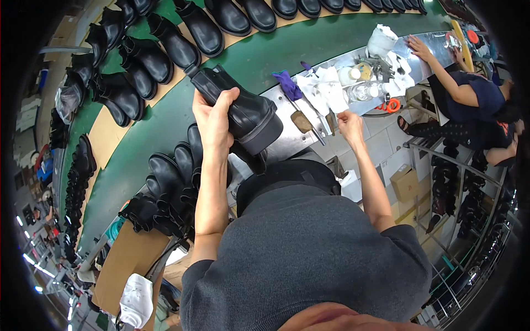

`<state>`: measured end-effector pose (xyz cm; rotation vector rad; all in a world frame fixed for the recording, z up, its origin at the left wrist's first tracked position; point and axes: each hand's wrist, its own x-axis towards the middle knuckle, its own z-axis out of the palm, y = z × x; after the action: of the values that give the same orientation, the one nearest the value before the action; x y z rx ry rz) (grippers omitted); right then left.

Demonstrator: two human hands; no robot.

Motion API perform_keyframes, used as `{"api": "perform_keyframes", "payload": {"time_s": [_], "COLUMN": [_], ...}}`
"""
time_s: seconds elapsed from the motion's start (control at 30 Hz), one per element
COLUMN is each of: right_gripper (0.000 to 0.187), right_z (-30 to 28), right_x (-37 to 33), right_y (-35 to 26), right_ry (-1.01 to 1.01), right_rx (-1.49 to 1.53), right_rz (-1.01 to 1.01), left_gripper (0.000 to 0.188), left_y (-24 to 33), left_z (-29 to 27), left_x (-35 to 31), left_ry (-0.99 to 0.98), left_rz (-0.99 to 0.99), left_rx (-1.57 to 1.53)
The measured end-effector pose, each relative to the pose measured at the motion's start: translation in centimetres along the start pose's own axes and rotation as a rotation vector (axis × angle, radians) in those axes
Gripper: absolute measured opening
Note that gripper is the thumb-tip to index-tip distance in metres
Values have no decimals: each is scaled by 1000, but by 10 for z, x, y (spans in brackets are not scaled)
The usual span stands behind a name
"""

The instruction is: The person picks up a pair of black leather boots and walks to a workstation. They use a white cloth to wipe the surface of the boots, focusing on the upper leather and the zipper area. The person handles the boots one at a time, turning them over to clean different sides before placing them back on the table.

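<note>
A black ankle boot is raised above the near edge of the bench, its heel turned toward me. Wrapped around its shaft is my left hand, thumb on top. To the right, my right hand has its fingers pinched together at the lower edge of a crumpled white cloth; whatever is between the fingertips is too small to make out. Beside that cloth lie a purple cloth and a brown block-shaped pad on the metal plate. Clear bottles stand just beyond.
Black boots line the far side of the green bench on brown cardboard. More boots crowd near my left arm. At the right, a co-worker's hand rests on the metal surface. A shoe rack stands lower right.
</note>
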<state>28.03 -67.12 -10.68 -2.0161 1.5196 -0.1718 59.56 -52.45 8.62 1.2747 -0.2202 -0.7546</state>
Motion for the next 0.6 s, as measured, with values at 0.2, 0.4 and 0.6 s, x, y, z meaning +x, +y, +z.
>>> {"api": "perform_keyframes", "payload": {"time_s": [0.2,0.4,0.6], "right_gripper": [20,38,29], "right_z": [-5,-13,12], "right_x": [5,7,34], "right_y": [-48,-111,-78], "right_ry": [-241,246,207], "right_rx": [228,-156,-236], "right_rz": [26,-136,-207], "left_gripper": [20,18,16], "left_y": [-7,-10,-11], "left_z": [-2,-13,-10], "left_x": [11,19,14], "left_ry": [26,30,-16], "left_rz": [-96,-68,-56], "left_rx": [61,62,56]}}
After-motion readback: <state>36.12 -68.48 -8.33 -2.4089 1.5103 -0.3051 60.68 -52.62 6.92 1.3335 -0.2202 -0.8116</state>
